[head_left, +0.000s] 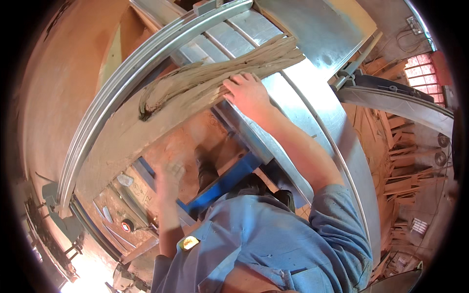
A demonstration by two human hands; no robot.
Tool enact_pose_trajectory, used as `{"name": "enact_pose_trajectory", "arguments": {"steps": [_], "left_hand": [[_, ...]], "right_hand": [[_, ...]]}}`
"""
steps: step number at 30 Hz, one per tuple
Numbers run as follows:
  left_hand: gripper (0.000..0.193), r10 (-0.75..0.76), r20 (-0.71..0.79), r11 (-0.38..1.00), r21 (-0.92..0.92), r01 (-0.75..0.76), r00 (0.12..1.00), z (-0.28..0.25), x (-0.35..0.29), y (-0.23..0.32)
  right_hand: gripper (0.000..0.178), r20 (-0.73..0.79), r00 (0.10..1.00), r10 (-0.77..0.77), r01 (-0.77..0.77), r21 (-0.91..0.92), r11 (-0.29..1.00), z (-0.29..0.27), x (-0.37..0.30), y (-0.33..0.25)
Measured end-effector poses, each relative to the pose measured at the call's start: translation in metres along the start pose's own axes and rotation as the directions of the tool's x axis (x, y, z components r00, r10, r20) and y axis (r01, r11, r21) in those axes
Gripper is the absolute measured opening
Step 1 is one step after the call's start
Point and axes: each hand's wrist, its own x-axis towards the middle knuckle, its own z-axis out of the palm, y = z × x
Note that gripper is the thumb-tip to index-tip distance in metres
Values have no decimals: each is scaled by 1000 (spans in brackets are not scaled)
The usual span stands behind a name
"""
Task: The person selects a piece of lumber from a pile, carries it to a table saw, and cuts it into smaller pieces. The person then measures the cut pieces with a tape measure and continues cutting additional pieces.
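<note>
Right hand (249,93) flat, fingers spread on rough plank (195,93) atop metal table (312,44); left hand (168,178) blurred, near, grip impossible to tell.

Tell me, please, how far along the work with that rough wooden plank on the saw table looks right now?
Done: offcuts are piled on the floor to the right. In hand: the right hand lies flat on the weathered plank, which rests on the metal table against the rail; the left hand, blurred, hangs free. Left: the plank looks whole and rough.
</note>
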Motion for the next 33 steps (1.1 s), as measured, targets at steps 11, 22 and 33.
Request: {"name": "enact_pose_trajectory", "arguments": {"steps": [11, 22, 33], "left_hand": [[63, 501, -203, 865, 89, -494, 841, 54, 66, 77], [60, 220, -263, 864, -395, -312, 940, 162, 94, 63], [79, -114, 51, 747, -654, 119, 992, 153, 78, 73]], "right_hand": [[35, 11, 999, -32, 33, -34, 999, -15, 17, 33], [34, 139, 990, 28, -22, -46, 999, -4, 44, 124], [38, 147, 976, 159, -155, -39, 987, -21, 35, 225]]}}
